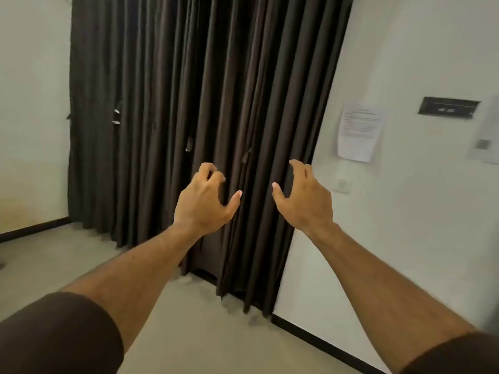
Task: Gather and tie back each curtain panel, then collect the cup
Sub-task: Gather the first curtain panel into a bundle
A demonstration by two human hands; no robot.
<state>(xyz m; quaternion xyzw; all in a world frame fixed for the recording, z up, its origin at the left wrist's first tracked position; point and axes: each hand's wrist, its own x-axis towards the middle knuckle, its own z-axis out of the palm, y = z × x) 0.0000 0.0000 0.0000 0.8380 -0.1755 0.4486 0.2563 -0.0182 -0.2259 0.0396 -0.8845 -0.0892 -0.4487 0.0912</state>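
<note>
1. Here, your left hand (204,199) is raised in front of the dark brown curtain (205,103), fingers curled like a claw and thumb spread wide; its grip is apart and holds no fabric, though the fingertips sit right against the folds and you cannot tell whether they touch.
2. Your right hand (303,197) is up at the same height, at 3 o'clock from the left one, with the same loose claw shape. Its fingers (298,168) reach the curtain's right edge, thumb out toward 9 o'clock, clamped on nothing.
3. A band of curtain folds shows between your two hands.
4. The curtain hangs closed from the top of the view down to the pale floor (189,333), filling the span between the left wall and the right wall (405,211).
5. Small dark tie loops (246,156) dangle on the fabric at 12 o'clock from your hands; another (189,144) hangs at 11 o'clock.
6. On the right wall, at 2 o'clock from your right hand, a printed paper notice (359,132) is stuck up, with a dark plate (448,107) beyond it.
7. The cup is not visible in this view.
</note>
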